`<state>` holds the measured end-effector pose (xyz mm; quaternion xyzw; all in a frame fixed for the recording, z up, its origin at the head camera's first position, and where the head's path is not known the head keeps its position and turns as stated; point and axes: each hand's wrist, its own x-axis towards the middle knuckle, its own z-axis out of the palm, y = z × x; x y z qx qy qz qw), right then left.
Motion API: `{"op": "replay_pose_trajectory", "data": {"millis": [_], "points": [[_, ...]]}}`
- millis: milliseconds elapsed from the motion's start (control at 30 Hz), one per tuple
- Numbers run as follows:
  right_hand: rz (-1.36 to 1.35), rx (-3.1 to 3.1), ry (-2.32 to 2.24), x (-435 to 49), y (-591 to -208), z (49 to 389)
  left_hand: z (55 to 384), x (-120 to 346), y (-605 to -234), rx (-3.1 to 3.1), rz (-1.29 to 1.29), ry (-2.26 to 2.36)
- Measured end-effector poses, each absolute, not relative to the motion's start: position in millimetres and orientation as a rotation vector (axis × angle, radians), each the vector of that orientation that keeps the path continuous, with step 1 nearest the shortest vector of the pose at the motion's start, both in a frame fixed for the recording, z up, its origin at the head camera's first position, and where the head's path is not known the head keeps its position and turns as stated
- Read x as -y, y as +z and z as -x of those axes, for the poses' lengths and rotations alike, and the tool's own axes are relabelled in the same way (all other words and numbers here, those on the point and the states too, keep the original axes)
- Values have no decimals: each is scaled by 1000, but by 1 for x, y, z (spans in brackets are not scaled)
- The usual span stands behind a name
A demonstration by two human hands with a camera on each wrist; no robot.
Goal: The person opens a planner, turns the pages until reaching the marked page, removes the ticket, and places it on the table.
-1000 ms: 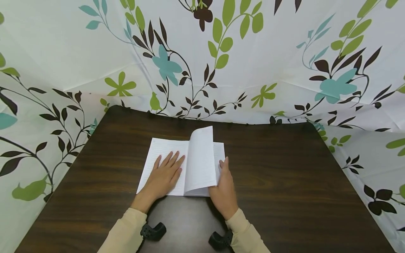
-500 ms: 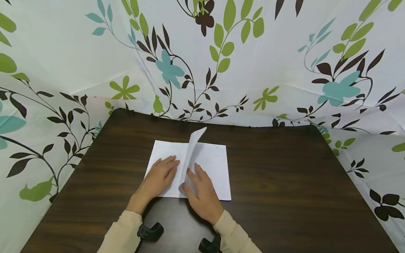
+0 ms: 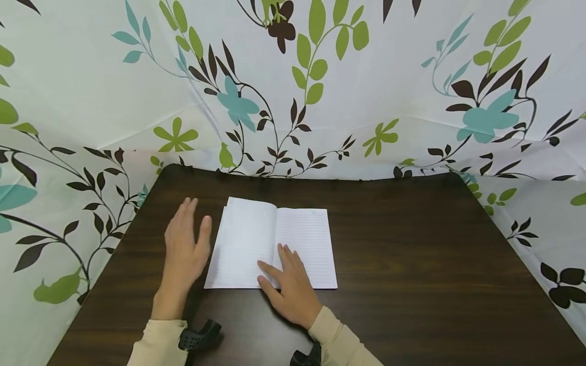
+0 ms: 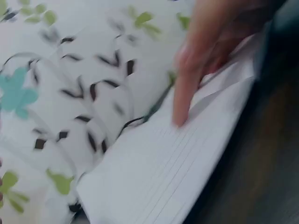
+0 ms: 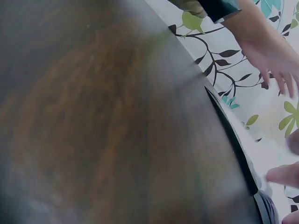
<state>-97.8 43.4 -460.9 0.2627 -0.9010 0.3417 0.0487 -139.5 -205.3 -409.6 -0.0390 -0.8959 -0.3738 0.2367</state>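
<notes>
An open lined notebook (image 3: 304, 229) lies on the dark wooden table, its left page rising slightly near the fold. My right hand (image 3: 293, 290) rests with spread fingers over the lower middle of the notebook, thumb and index finger reaching across the fold. Left of the notebook is my left hand (image 3: 185, 249), raised apart from it, fingers straight and holding nothing. In the right wrist view the left hand (image 5: 268, 51) hangs beyond the notebook's edge (image 5: 233, 140). The left wrist view shows a blurred finger over the notebook's lined paper (image 4: 154, 182).
The dark wood-grain table (image 3: 412, 264) extends on both sides of the notebook. A white cloth (image 3: 366, 91) with leaf and bird prints hangs behind and beside it. Each wrist wears a black device, such as the left one (image 3: 200, 335).
The raised leaf has turned over from right to left and now lies on the left side. My left hand has lifted off the notebook and moved left; my right hand has moved to the fold.
</notes>
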Motion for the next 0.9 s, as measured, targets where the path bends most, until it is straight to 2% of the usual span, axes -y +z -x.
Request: {"op": "replay_pose_trajectory", "data": {"millis": [200, 333, 600, 900], "points": [[-824, 2751, 946, -42, -465, 99, 138, 163, -427, 2784, 543, -752], [-838, 2748, 911, -42, -467, 99, 136, 147, -445, 2895, 695, -709], [-825, 2713, 916, -49, -468, 99, 134, 142, -463, 3006, 678, -693], [-451, 2592, 953, -75, -469, 108, 136, 143, -464, 2964, 678, -569]]}}
